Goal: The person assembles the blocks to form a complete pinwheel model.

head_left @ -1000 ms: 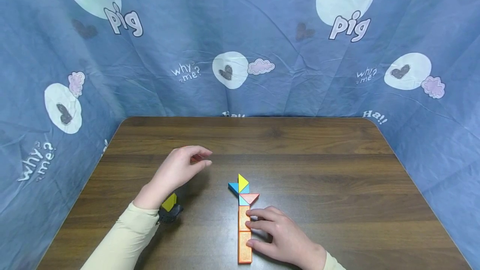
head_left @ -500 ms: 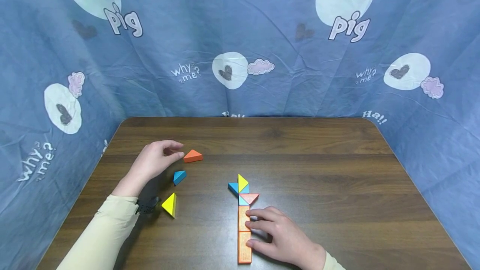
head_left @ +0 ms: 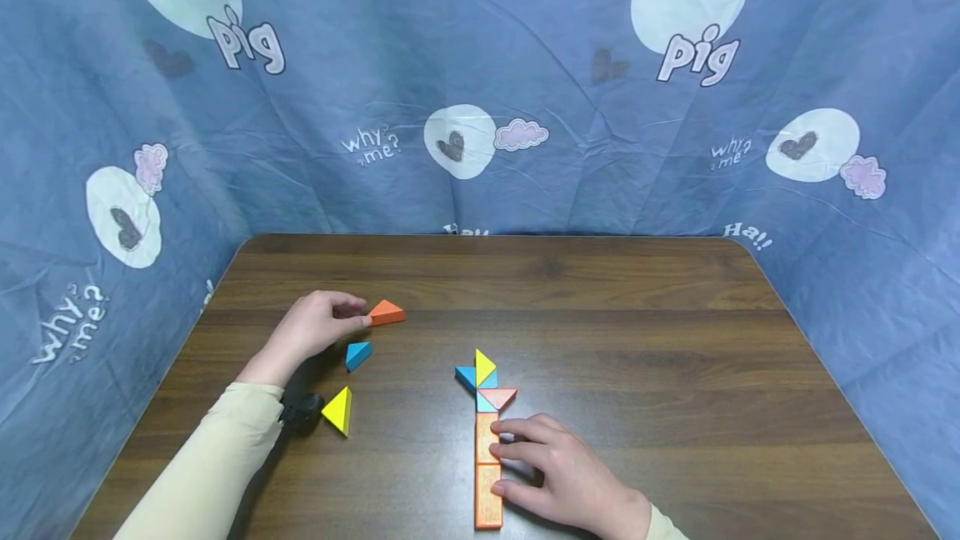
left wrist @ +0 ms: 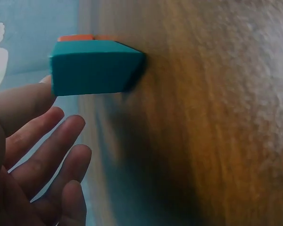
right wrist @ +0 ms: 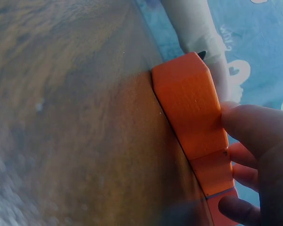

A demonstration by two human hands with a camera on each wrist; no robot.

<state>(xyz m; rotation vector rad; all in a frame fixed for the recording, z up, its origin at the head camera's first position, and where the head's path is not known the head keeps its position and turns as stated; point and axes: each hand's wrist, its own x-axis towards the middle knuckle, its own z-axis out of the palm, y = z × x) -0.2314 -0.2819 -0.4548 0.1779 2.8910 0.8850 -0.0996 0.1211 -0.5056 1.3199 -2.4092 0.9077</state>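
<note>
At the back left of the head view, my left hand (head_left: 318, 325) has its thumb and fingertips right at the left end of an orange triangular block (head_left: 387, 313). From the left wrist, a blue triangular block (left wrist: 96, 68) hides most of that orange one and part of the thumb; the other fingers are spread loosely. My right hand (head_left: 566, 471) rests its fingertips along the right edge of two orange rectangular blocks (head_left: 488, 497), set end to end. Beyond them, touching in a cluster, lie several small triangles, including a yellow triangle (head_left: 483, 367) and a pink triangle (head_left: 498, 397).
A loose yellow triangular block (head_left: 339, 412) lies near the left wrist, which wears a black band (head_left: 302, 412). Everything sits on a brown wooden table (head_left: 660, 340), with a blue printed cloth (head_left: 585, 182) hanging behind and at both sides.
My left hand has drawn back leftward, uncovering the loose blue, yellow and orange blocks, then come down to the orange triangular block's left end. The right hand stays put.
</note>
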